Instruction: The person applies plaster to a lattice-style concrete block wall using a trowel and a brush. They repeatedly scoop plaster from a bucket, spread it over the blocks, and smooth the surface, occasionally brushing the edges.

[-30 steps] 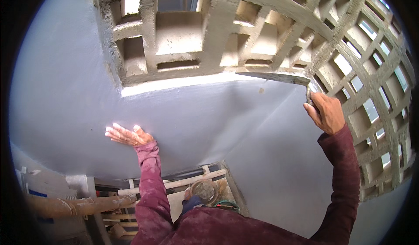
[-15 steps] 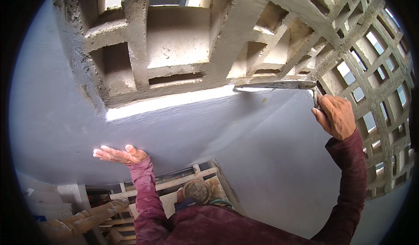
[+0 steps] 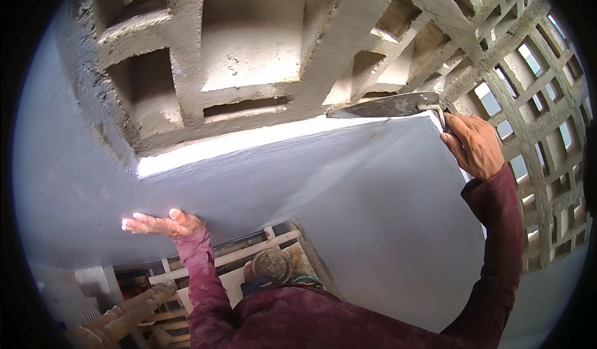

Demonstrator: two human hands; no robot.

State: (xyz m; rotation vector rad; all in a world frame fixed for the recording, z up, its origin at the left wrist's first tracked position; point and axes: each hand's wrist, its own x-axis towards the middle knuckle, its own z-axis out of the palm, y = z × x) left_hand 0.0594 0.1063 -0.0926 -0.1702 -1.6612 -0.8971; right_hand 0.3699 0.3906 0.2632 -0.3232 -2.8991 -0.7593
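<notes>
In my right hand (image 3: 476, 145) is the handle of a trowel (image 3: 385, 106) with a long, pointed metal blade. Its blade lies along the lower edge of the concrete lattice blocks (image 3: 249, 107), over the far right end of a brightly lit ledge (image 3: 242, 140). Much of the blade's flat, stained face shows. My left hand (image 3: 163, 224) rests with fingers stretched out on the smooth grey plastered wall (image 3: 249, 190) below the ledge, holding nothing. Pale dust coats its fingers.
More openwork blocks (image 3: 535, 119) curve up the right side. Below me are wooden planks (image 3: 224, 259) and bamboo poles (image 3: 127, 315) of a scaffold. A round container (image 3: 272, 265) with grey stuff inside stands on it. The lattice's left edge (image 3: 106, 137) is rough.
The trowel blade has turned, so more of its flat face shows, and my right hand has risen slightly. The view has shifted a little; my left hand stays flat on the wall.
</notes>
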